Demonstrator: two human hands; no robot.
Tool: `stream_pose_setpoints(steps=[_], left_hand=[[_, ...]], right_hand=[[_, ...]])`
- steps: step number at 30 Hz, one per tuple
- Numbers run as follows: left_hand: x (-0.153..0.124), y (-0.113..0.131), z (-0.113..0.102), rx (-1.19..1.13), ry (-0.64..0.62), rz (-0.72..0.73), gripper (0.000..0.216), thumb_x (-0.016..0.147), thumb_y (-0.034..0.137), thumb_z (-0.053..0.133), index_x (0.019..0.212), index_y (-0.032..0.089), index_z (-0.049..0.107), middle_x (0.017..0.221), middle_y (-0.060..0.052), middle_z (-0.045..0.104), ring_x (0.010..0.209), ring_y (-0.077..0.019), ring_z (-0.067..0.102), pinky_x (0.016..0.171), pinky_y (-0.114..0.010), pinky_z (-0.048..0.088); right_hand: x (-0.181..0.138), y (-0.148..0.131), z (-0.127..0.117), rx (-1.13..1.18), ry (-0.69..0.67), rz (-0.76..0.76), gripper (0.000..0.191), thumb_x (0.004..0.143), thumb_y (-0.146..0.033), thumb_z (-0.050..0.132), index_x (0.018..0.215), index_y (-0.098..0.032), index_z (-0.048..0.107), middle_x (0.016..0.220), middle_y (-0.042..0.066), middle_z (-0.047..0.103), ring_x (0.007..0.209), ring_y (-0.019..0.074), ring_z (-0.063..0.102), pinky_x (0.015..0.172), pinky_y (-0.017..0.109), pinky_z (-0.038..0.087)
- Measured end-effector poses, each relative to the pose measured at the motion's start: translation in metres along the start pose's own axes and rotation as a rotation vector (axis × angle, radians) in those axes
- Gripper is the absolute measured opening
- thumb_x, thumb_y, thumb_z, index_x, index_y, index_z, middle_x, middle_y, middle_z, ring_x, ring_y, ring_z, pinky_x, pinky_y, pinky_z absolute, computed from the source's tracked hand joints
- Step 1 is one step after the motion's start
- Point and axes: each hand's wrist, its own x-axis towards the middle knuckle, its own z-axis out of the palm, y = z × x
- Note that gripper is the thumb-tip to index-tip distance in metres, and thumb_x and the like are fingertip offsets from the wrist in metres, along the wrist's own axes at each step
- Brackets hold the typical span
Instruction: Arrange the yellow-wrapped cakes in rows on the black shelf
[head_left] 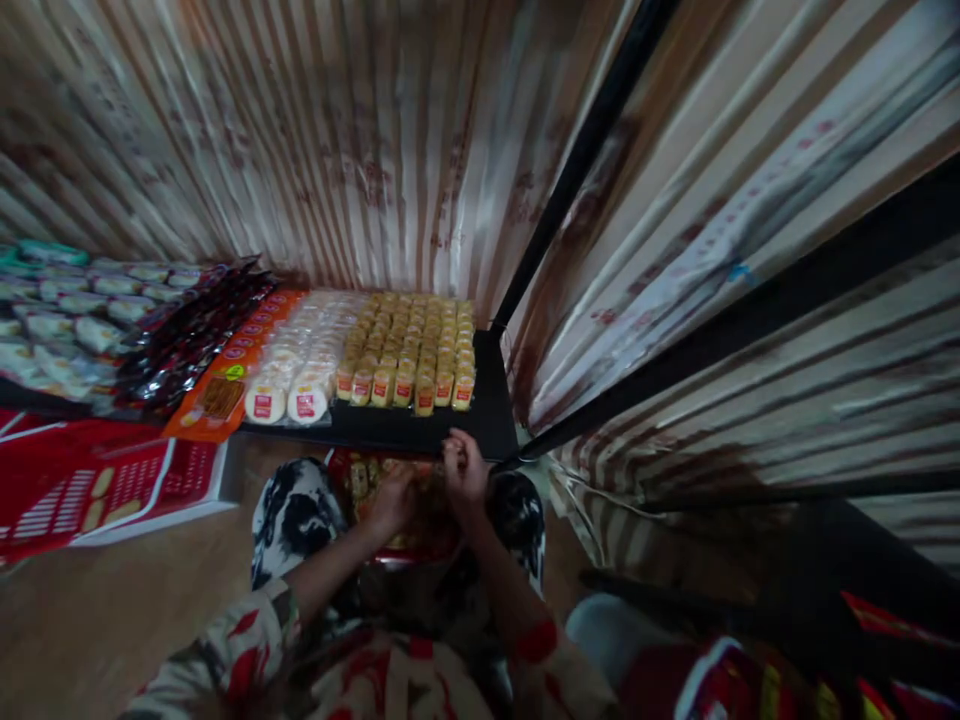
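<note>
My left hand (394, 500) is over a red box (411, 554) of small wrapped snacks (363, 474) between my knees. Its fingers curl inward; dim light and blur hide what they may hold. My right hand (466, 472) is raised at the box's right side, near the front edge of a black shelf (491, 405). Its fingers are bent together, and no object can be made out in them. Just beyond both hands, several rows of yellowish packaged cakes (405, 375) with red labels stand on the shelf.
Left of the cakes lie clear packs of round white pastries (306, 402), an orange packet (214, 400), dark packets (180, 345) and pale wrapped items (82, 310). A red carton (97, 480) sits below left. Black poles (577, 150) and striped sheeting (360, 140) enclose the shelf.
</note>
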Motion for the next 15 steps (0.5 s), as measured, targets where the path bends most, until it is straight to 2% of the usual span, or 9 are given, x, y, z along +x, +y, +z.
stream_pose_setpoints(steps=[2, 4, 7, 10, 15], left_hand=[[-0.01, -0.014, 0.001, 0.091, -0.138, -0.176, 0.03, 0.081, 0.009, 0.036, 0.09, 0.017, 0.064, 0.097, -0.009, 0.063, 0.097, -0.0184, 0.057, 0.089, -0.03, 0.043], [-0.015, -0.023, 0.003, 0.158, -0.251, -0.327, 0.031, 0.08, 0.009, 0.038, 0.097, 0.016, 0.064, 0.104, -0.009, 0.064, 0.103, -0.0182, 0.057, 0.092, -0.029, 0.04], [-0.014, -0.032, 0.007, 0.182, -0.308, -0.42, 0.033, 0.08, 0.01, 0.041, 0.105, 0.013, 0.063, 0.112, -0.012, 0.062, 0.107, -0.0197, 0.056, 0.093, -0.028, 0.039], [-0.006, -0.038, 0.015, 0.154, -0.335, -0.456, 0.032, 0.081, 0.013, 0.041, 0.104, 0.012, 0.064, 0.113, -0.014, 0.063, 0.106, -0.0209, 0.057, 0.091, -0.028, 0.04], [0.02, -0.052, 0.033, 0.045, -0.364, -0.52, 0.037, 0.08, 0.008, 0.042, 0.111, 0.015, 0.061, 0.118, -0.009, 0.062, 0.11, -0.0165, 0.055, 0.093, -0.024, 0.039]], right_hand=[[-0.016, 0.01, 0.009, -0.068, -0.14, 0.016, 0.033, 0.086, -0.033, 0.039, 0.107, -0.019, 0.06, 0.094, 0.006, 0.067, 0.085, 0.0173, 0.061, 0.078, 0.027, 0.047], [-0.026, 0.022, 0.02, -0.222, -0.296, 0.028, 0.029, 0.085, -0.026, 0.041, 0.102, -0.019, 0.063, 0.1, 0.007, 0.068, 0.093, 0.0182, 0.061, 0.085, 0.028, 0.044], [-0.028, 0.039, 0.036, -0.456, -0.482, 0.114, 0.031, 0.084, -0.016, 0.04, 0.104, -0.015, 0.063, 0.108, 0.011, 0.067, 0.102, 0.0193, 0.06, 0.09, 0.028, 0.041], [-0.022, 0.053, 0.046, -0.529, -0.562, 0.174, 0.029, 0.082, -0.012, 0.043, 0.102, -0.014, 0.065, 0.106, 0.013, 0.067, 0.101, 0.0215, 0.061, 0.089, 0.029, 0.042], [-0.005, 0.073, 0.056, -0.509, -0.597, 0.218, 0.026, 0.084, -0.015, 0.046, 0.102, -0.014, 0.066, 0.112, 0.014, 0.065, 0.108, 0.0236, 0.057, 0.093, 0.032, 0.039]])
